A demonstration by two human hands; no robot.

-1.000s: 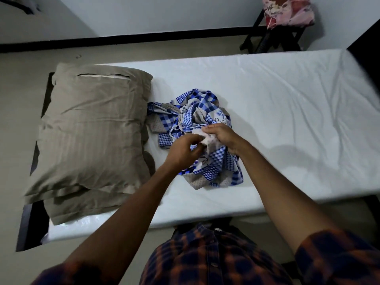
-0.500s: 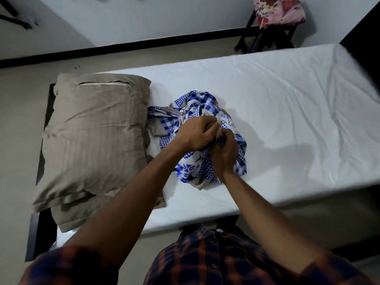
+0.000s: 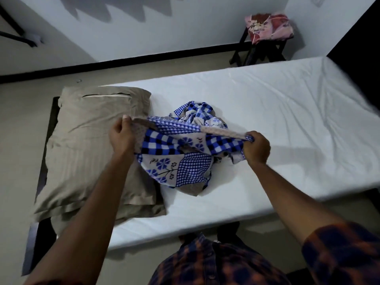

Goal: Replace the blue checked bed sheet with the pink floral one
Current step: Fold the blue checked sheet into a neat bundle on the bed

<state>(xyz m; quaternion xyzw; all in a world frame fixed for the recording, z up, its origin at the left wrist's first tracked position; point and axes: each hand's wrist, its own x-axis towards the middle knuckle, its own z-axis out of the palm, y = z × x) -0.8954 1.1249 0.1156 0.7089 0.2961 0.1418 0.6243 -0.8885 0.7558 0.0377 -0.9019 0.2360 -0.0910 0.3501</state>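
Stretching the checked sheet out along one edge

Your bed (image 3: 287, 103) is already stripped to its white mattress cover, and it looks the same as a second ago. The tan pillow (image 3: 92, 153) lies at its left end, unmoved. Just beside the pillow sits the blue checked bed sheet (image 3: 185, 161), and this is where the change is. A moment back it was a tight bundle with both grips meeting at its middle. Now one hemmed edge is drawn out in a line across the top of the heap, while the rest hangs crumpled below it and rests on the mattress. The pink floral one (image 3: 269, 27) waits folded on the dark stool (image 3: 261, 52) by the far wall, well apart from you and untouched. Your left grip (image 3: 123, 136) has travelled out over the pillow's edge and pinches one end of that hem. Your right grip (image 3: 257, 148) has gone the other way and is clenched round the other end. My reading is that you have found an edge and are starting to fold the old sheet. If so, the stripping is done and laying the pink sheet has yet to begin.
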